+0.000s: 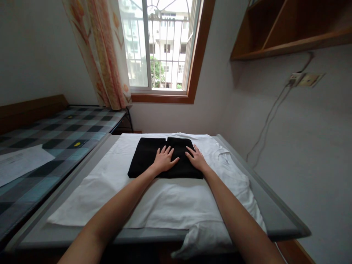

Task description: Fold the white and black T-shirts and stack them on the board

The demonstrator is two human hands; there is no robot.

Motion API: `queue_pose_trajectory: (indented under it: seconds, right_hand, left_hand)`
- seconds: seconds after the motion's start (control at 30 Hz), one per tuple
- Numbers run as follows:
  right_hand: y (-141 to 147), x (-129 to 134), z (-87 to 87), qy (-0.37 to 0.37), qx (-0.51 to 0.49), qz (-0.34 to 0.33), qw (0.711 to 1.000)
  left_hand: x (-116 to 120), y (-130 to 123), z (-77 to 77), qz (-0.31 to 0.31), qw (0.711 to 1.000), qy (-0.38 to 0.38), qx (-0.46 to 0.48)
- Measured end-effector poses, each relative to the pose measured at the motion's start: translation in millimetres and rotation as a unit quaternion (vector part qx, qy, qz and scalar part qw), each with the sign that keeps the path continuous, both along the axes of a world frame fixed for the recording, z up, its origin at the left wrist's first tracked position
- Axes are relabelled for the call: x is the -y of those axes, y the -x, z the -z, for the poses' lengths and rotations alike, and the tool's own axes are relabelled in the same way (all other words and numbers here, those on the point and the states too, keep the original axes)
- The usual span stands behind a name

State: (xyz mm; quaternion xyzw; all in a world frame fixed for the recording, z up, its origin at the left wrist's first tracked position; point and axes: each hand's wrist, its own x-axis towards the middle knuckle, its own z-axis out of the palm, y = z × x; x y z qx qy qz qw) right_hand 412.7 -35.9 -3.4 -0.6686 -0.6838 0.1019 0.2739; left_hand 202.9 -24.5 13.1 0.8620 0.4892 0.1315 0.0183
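A black folded item point(148, 154), flat and roughly rectangular with a small notch at its far edge, lies on a white T-shirt point(110, 183). The shirt is spread over a grey table point(275, 205), its collar to the right, and one sleeve hangs over the near edge. My left hand point(164, 160) rests with fingers spread on the middle of the black item. On the item's right part lies my right hand point(196, 157), its fingers also apart. Neither hand grips anything.
Left of the table stands a bed with a checked cover point(90, 124) and a paper sheet point(24, 163) on it. A curtain point(107, 55) hangs by the window. A wooden shelf point(291, 44) and a socket with cables point(295, 79) are on the right wall.
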Motion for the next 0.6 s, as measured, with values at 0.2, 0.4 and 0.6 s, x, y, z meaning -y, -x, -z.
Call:
queue_pose_trajectory:
  seconds: [0.2, 0.4, 0.6]
  right_hand:
    - [-1, 1, -1.7, 0.015, 0.006, 0.003, 1.000]
    - [-1, 1, -1.8, 0.004, 0.002, 0.000, 1.000]
    - [0, 0, -0.1, -0.014, 0.014, 0.002, 1.000]
  left_hand:
    - [-12, 12, -18.1, 0.038, 0.992, 0.058, 0.103]
    - [-23, 78, -37.9, -0.020, 0.996, 0.002, 0.092]
    - [-22, 135, -1.3, -0.049, 0.998, 0.022, 0.015]
